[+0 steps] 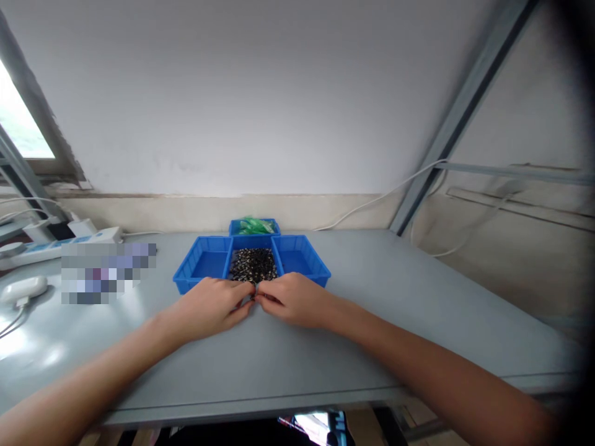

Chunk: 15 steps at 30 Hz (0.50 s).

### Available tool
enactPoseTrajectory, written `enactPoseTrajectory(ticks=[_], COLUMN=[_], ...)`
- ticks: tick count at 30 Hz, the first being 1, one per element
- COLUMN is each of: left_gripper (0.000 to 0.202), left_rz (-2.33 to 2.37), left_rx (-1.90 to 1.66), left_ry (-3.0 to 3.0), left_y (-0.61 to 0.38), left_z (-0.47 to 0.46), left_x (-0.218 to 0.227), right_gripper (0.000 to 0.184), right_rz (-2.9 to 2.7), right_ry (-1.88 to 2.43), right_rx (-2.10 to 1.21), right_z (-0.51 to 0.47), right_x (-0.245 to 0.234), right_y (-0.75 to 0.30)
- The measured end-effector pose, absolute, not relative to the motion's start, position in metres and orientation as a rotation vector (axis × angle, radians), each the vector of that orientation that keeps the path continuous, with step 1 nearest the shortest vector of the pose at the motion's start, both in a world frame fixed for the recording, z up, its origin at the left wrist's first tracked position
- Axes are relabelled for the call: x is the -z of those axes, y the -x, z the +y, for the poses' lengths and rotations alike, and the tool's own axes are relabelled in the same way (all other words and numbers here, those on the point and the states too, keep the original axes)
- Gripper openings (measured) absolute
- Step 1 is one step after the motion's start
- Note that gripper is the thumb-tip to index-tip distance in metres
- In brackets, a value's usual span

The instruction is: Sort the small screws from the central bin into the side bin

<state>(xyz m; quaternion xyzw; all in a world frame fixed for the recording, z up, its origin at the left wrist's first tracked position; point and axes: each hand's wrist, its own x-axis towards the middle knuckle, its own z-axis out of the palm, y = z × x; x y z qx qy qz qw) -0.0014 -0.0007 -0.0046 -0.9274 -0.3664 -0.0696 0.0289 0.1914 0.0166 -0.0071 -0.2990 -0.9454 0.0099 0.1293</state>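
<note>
A: What do I have at the hands?

B: From my feed, the left hand [209, 306] and right hand [290, 300] meet at the near side of the middle bin [252, 241], fingers drawn narrow, tips together. I see something small and dark right at the tips — too small for me to name, and I can't tell which hand grips it.

A: And the parts?

B: The parts [253, 264] are a heap of tiny dark and shiny bits spread over the middle bin, just beyond the fingertips. I can't make out single shapes.

A: What stands around them?

B: I count a blue left bin [209, 263] and a blue right bin [296, 262], one on each side of the middle one. A far bin [235, 228] sits behind, with a green bag [257, 225] in it.

A: The rest of the bench [288, 371]?

B: Far left I have a white power strip [69, 246] with plugs in it; nearer, on the left, a white adapter [25, 288] with a cable. A white cord [372, 202] rises at the far right. Below the near edge I get a lit screen [318, 426] — its content I can't read.
</note>
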Motion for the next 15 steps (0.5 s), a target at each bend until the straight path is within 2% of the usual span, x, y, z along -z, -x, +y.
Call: enactPoseTrajectory(ticks=[15], left_gripper=[0.02], left_rz=[-1.134], left_rx=[0.324], left_ry=[2.869], left_y=[0.0031], left_z=[-0.0028], left_x=[-0.002], right_gripper=[0.022], right_rz=[-2.812], right_ry=[0.882], right_rx=[0.024], right_z=[0.0179], right_x=[0.0088], right_y=[-0.1912])
